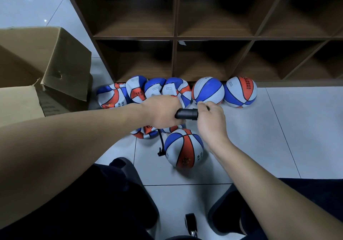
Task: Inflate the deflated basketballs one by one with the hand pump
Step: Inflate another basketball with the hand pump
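Our left hand [163,109] has a tight grip on the pump [186,114]; our right hand [211,120] grips its handle. Just below, the hose [161,143] reaches the round ball [183,147]. We should push straight and slow.

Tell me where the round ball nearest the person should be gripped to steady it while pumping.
Probably press a hand down on the top of the near ball, or cup its right side: the hose and nozzle meet it on its left, so that side is best kept clear.
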A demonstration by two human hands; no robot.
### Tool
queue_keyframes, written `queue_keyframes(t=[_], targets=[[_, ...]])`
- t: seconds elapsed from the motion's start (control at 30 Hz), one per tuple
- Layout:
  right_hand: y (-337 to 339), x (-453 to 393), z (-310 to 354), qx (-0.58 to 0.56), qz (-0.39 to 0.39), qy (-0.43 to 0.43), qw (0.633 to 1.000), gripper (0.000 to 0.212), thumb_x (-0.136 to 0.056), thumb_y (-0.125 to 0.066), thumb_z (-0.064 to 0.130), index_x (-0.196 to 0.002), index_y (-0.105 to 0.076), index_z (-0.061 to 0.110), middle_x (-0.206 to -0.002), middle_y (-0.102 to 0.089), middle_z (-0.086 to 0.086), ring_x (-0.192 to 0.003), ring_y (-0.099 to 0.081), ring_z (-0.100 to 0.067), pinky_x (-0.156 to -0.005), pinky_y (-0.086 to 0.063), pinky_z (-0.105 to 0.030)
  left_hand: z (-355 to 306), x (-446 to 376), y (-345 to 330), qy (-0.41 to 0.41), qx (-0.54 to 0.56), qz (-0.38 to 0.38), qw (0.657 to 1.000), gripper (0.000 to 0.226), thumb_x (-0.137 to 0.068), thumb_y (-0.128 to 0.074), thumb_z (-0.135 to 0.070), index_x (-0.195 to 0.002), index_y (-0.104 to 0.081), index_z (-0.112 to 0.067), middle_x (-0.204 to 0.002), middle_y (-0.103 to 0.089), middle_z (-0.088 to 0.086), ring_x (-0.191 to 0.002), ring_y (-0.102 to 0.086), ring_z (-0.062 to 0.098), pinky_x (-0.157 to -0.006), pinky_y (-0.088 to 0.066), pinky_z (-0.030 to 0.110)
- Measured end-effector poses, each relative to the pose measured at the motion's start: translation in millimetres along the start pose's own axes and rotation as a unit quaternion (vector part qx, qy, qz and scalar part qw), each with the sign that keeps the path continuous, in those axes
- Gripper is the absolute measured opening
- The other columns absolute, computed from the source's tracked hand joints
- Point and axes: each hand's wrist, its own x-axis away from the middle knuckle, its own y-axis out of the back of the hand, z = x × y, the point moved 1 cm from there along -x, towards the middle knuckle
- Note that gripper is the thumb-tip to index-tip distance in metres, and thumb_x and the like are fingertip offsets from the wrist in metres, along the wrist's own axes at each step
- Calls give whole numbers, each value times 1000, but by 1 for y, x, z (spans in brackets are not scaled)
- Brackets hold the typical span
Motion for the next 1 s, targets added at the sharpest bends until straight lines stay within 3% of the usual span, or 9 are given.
queue_keyframes(t=[0.07, 0.17, 0.3, 0.47, 0.57, 0.63, 0.77, 0.87, 1.0], targets=[[1, -2, -2, 16, 26, 7, 1000, 44, -110, -53, 32, -69, -46, 18, -61, -44, 9, -52, -44, -7, -46, -33, -14, 10, -1, -2, -9, 15, 27, 999, 41, -97, -65, -63, -81, -67, -26, -66, -66, -1, -63, -66, 21, -60, -55, 38], [13, -10, -5, 28, 15, -1, 999, 47, -107, -54, 29, -63, -39, 22, -50, -39, 12, -52, -37, -9, -53, -32, -26, 22, -1, -3, -3, 41, 49, 998, 35, -98, -69, -57, -82, -66, -26, -66, -66, -2, -62, -64, 21, -61, -54, 38], [37, -30, -10, -22, -28, -50, 998, 47, -99, -59, 32, -59, -36, 22, -57, -32, 7, -61, -31, -21, -60, -29, -37, 49, 4, -5, 38, 81, 79, 993, 35, -99, -72, -50, -82, -67, -20, -64, -61, -2, -55, -57, 15, -63, -54, 40], [38, -28, -13, -23, -55, -50, 997, 43, -101, -57, 28, -65, -34, 20, -58, -33, 6, -61, -32, -20, -59, -30, -35, 51, 6, -10, 51, 57, 96, 992, 37, -101, -68, -55, -83, -68, -23, -67, -63, -2, -59, -56, 16, -64, -52, 38], [30, -18, -8, -10, -96, -22, 995, 41, -103, -53, 23, -67, -36, 16, -62, -37, 1, -60, -34, -20, -58, -31, -34, 42, 9, -7, 47, 65, 75, 994, 38, -104, -65, -53, -82, -66, -22, -66, -61, -2, -58, -55, 16, -63, -51, 40], [26, -13, -3, -6, -112, -5, 994, 41, -103, -52, 23, -66, -36, 16, -62, -38, 0, -60, -35, -21, -58, -30, -35, 33, 10, -3, 38, 65, 57, 996, 38, -105, -65, -52, -82, -64, -23, -65, -60, -3, -58, -56, 16, -58, -46, 33], [16, -6, 1, -1, -102, 14, 995, 43, -106, -51, 22, -66, -36, 16, -63, -39, -1, -61, -36, -20, -58, -29, -35, 11, 10, -1, 27, 40, 11, 999, 40, -103, -64, -55, -79, -63, -23, -63, -61, -3, -58, -59, 18, -53, -40, 29], [9, 1, 1, -4, -83, 20, 996, 43, -107, -50, 23, -67, -38, 15, -66, -41, -1, -62, -38, -17, -57, -32, -36, 1, 8, 1, 20, 22, -9, 1000, 41, -102, -63, -56, -79, -66, -23, -67, -65, 1, -59, -61, 21, -52, -45, 31], [2, 6, 3, 1, -62, 31, 998, 42, -109, -50, 23, -67, -43, 16, -66, -46, 1, -56, -48, -5, -48, -36, -17, -12, 6, 2, 13, 7, -19, 1000, 33, -100, -65, -53, -83, -67, -26, -70, -66, -2, -63, -62, 18, -60, -56, 37]])
